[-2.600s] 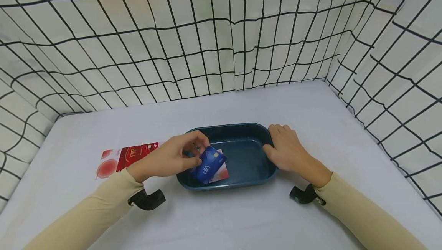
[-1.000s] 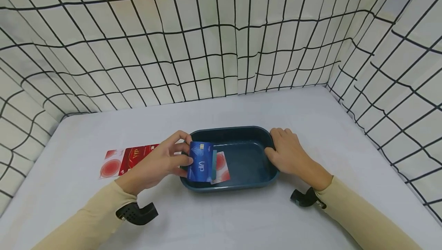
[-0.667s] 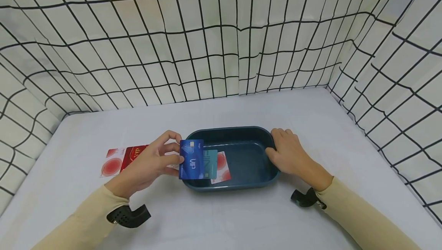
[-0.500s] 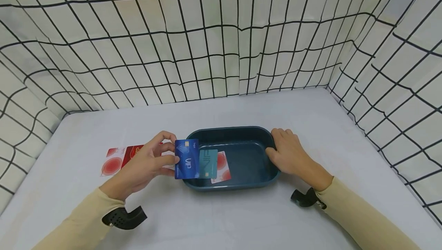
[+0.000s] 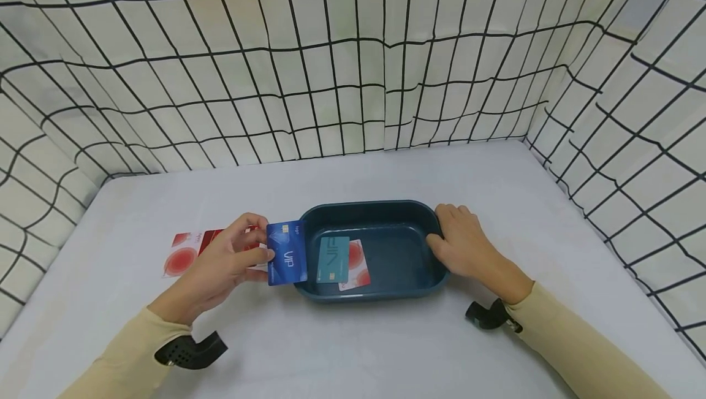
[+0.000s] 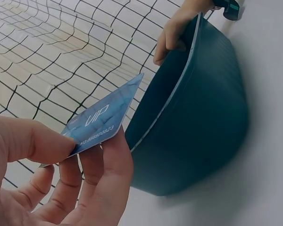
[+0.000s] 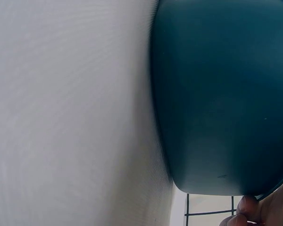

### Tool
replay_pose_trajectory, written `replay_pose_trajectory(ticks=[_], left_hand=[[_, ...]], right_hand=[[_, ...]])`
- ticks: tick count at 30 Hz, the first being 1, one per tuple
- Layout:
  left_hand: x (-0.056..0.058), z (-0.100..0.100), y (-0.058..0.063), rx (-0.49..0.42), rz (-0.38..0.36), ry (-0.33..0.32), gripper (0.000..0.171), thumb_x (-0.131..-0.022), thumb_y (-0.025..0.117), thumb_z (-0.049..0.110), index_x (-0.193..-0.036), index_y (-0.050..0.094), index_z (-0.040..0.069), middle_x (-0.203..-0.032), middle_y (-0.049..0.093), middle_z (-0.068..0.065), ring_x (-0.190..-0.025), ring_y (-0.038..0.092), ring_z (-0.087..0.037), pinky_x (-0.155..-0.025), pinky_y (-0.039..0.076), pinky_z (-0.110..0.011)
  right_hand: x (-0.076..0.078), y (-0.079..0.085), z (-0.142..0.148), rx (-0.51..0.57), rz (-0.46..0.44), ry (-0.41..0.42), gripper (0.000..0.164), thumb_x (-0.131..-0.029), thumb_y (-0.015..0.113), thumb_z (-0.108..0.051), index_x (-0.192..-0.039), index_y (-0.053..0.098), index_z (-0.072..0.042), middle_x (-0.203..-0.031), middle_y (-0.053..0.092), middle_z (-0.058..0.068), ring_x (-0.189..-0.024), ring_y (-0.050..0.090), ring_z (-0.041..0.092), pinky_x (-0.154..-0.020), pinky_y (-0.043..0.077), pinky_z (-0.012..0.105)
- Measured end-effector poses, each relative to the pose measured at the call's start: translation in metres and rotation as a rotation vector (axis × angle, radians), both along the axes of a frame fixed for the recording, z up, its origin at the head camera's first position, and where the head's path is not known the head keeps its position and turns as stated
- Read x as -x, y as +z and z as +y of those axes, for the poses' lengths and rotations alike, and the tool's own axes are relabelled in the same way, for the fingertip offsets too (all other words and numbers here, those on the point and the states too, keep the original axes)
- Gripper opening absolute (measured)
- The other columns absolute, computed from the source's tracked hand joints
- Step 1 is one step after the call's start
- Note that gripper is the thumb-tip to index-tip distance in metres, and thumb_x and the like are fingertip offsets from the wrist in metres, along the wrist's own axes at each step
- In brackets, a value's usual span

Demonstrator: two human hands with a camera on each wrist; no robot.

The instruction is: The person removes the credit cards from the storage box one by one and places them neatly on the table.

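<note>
My left hand (image 5: 223,264) pinches a blue VIP card (image 5: 287,253) between thumb and fingers, up at the left end of a dark teal basin (image 5: 402,292). In the left wrist view the blue card (image 6: 101,117) is tilted, its printed face showing beside the basin wall (image 6: 198,122). My right hand (image 5: 463,239) grips the basin's right rim, thumb on the inner side. Inside the basin lie a teal card (image 5: 333,259) and, partly under it, a white card with red circles (image 5: 360,267). The right wrist view shows mostly the basin's outer wall (image 7: 221,94), with fingertips (image 7: 247,205) at the rim.
Left of the basin, a white-and-red card (image 5: 181,259) and a red card (image 5: 209,239) lie on the white cloth (image 5: 342,350), the red one partly hidden by my left hand. A black-lined grid wall (image 5: 353,68) stands around the back and sides.
My left hand has lifted the blue card from over the cards in the basin and carried it left, past the basin's left end. The teal card has come into view. My right hand keeps its grip.
</note>
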State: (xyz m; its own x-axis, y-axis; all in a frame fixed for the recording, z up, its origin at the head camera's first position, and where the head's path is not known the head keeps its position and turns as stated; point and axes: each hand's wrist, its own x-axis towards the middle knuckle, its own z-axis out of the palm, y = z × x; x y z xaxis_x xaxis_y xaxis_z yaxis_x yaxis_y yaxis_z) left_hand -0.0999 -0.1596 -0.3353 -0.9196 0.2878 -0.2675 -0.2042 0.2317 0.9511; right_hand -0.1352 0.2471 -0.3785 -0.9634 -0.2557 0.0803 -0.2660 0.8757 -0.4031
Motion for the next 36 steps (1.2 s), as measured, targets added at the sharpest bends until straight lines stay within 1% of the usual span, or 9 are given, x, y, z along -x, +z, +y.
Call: replay_pose_trajectory(ticks=[2, 5, 11, 18, 22, 26, 29, 33, 36], left_hand=[[-0.001, -0.004, -0.003, -0.006, -0.003, 0.008, 0.036, -0.099, 0.064, 0.013, -0.127, 0.042, 0.021, -0.112, 0.06, 0.001, -0.12, 0.055, -0.03, -0.087, 0.064, -0.039], [-0.001, -0.01, -0.008, -0.019, -0.013, 0.007, 0.036, -0.1, 0.064, 0.013, -0.126, 0.043, 0.023, -0.11, 0.061, 0.005, -0.12, 0.054, -0.028, -0.087, 0.064, -0.04], [-0.003, -0.025, -0.017, -0.029, -0.018, 0.022, 0.035, -0.101, 0.062, 0.012, -0.127, 0.042, 0.024, -0.113, 0.062, 0.006, -0.12, 0.054, -0.025, -0.086, 0.064, -0.037], [-0.004, -0.04, -0.028, -0.053, -0.055, 0.023, 0.033, -0.101, 0.059, 0.01, -0.126, 0.041, 0.024, -0.107, 0.062, 0.008, -0.109, 0.06, -0.016, -0.084, 0.064, -0.034], [-0.005, -0.045, -0.036, -0.033, -0.087, 0.018, 0.035, -0.101, 0.059, 0.01, -0.127, 0.041, 0.024, -0.104, 0.059, 0.008, -0.108, 0.06, -0.014, -0.084, 0.064, -0.033], [-0.005, -0.047, -0.041, -0.01, -0.107, 0.007, 0.036, -0.1, 0.062, 0.012, -0.128, 0.041, 0.022, -0.104, 0.056, 0.006, -0.104, 0.06, -0.015, -0.083, 0.064, -0.034], [-0.005, -0.047, -0.044, 0.031, -0.118, 0.002, 0.04, -0.099, 0.065, 0.014, -0.131, 0.041, 0.018, -0.107, 0.057, 0.004, -0.104, 0.06, -0.018, -0.083, 0.064, -0.035], [-0.006, -0.045, -0.046, 0.1, -0.121, -0.008, 0.053, -0.097, 0.067, 0.015, -0.14, 0.037, 0.008, -0.115, 0.059, -0.003, -0.107, 0.06, -0.023, -0.083, 0.064, -0.035], [-0.006, -0.045, -0.046, 0.124, -0.121, -0.008, 0.057, -0.097, 0.067, 0.015, -0.143, 0.034, 0.005, -0.119, 0.058, -0.008, -0.107, 0.061, -0.025, -0.084, 0.064, -0.035]], right_hand=[[0.0, 0.0, 0.0, -0.001, -0.003, 0.001, 0.011, -0.088, 0.049, -0.017, -0.09, 0.05, -0.007, -0.082, 0.048, 0.008, -0.078, 0.038, 0.025, -0.07, 0.027, 0.034], [0.0, 0.0, -0.001, -0.002, -0.008, -0.001, 0.011, -0.089, 0.049, -0.017, -0.091, 0.051, -0.006, -0.083, 0.049, 0.008, -0.079, 0.038, 0.025, -0.071, 0.027, 0.034], [0.0, 0.001, -0.003, -0.001, -0.015, -0.008, 0.012, -0.089, 0.049, -0.018, -0.092, 0.052, -0.006, -0.084, 0.051, 0.009, -0.08, 0.039, 0.026, -0.071, 0.028, 0.034], [-0.002, 0.005, -0.001, 0.006, -0.011, -0.012, 0.014, -0.088, 0.049, -0.018, -0.093, 0.054, -0.006, -0.086, 0.054, 0.009, -0.081, 0.041, 0.026, -0.072, 0.03, 0.035], [-0.001, 0.004, -0.001, 0.005, -0.016, -0.008, 0.015, -0.089, 0.049, -0.018, -0.095, 0.055, -0.005, -0.087, 0.055, 0.009, -0.082, 0.042, 0.025, -0.072, 0.031, 0.035], [-0.001, 0.001, 0.0, 0.005, -0.016, -0.012, 0.014, -0.089, 0.05, -0.017, -0.095, 0.055, -0.006, -0.087, 0.054, 0.009, -0.082, 0.041, 0.026, -0.072, 0.03, 0.035], [-0.001, 0.001, 0.0, 0.006, -0.015, -0.012, 0.012, -0.088, 0.049, -0.017, -0.093, 0.054, -0.006, -0.085, 0.052, 0.009, -0.08, 0.04, 0.026, -0.072, 0.029, 0.035], [-0.001, 0.001, -0.001, 0.004, -0.014, -0.01, 0.012, -0.088, 0.049, -0.017, -0.092, 0.053, -0.006, -0.084, 0.052, 0.008, -0.08, 0.04, 0.025, -0.071, 0.029, 0.034], [-0.001, 0.001, -0.001, 0.001, -0.009, -0.01, 0.012, -0.088, 0.05, -0.017, -0.092, 0.053, -0.006, -0.084, 0.052, 0.008, -0.08, 0.04, 0.025, -0.071, 0.029, 0.034]])
